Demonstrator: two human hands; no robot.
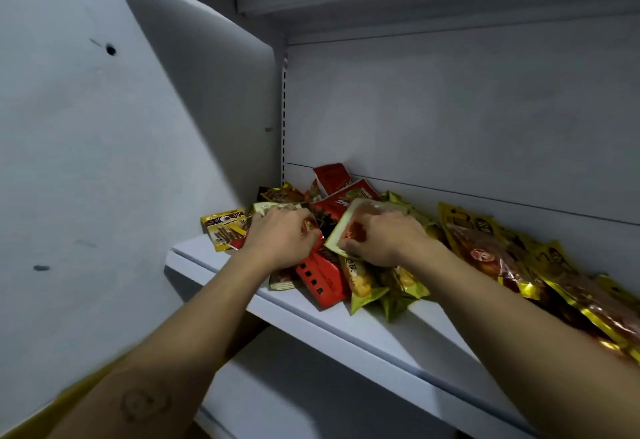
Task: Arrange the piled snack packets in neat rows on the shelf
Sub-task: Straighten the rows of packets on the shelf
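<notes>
- Two bare forearms reach over the front edge of the white shelf, wrists side by side but apart.
- The left hand curls its fingers round a beige-edged packet.
- The right hand pinches a tilted pale-edged packet.
- Both packets lie atop the piled snack packets at the shelf's left end; their lettering is too blurred to read.
- A grey back panel stands behind.

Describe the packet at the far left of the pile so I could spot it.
Start at the white shelf and follow the pile of snack packets to its left end. Just left of the left hand lies the yellow and brown packet. It alone shows brown sticks, while its neighbours are mostly red or gold.
</notes>
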